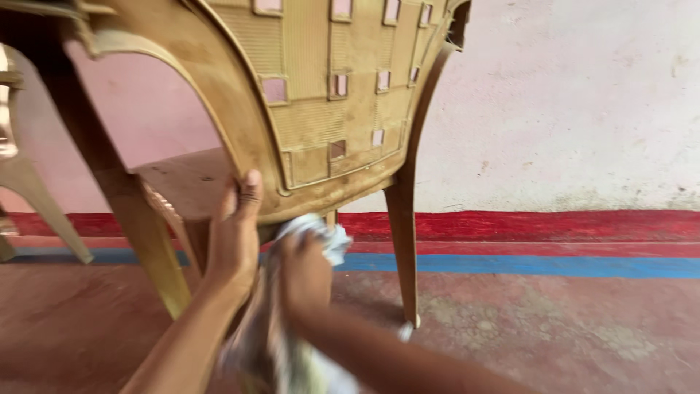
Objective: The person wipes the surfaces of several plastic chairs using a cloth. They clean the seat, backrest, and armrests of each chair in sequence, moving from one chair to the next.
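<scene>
Fingers [244,191] of the left hand [235,237] are wrapping upward around the rear edge of the chair [321,109], thumb side pressing against the curve where backrest meets seat, so they are clamped on the plastic. Beside it, the right hand [305,273] is bunching a pale cloth [321,237] against the underside of that same edge; its fingers are blurred and mostly buried in the fabric, closed on it as far as the picture shows. A loose tail of the cloth is hanging down between the two forearms.

Judging by its look, the chair is moulded plastic, tan and grimy: probably light for its bulk, stiff in the legs and rim, a little springy in the slotted backrest, and smooth enough to slip under a damp palm. The thick rim where the left hand is sitting looks like the soundest place to hold. The cloth is soft and limp, taking any shape.

Farther off, the chair's legs are standing on the reddish floor [569,328], before a pale wall [583,102] with red and blue stripes along its foot. Another chair [29,190] is showing partly at the left edge.
</scene>
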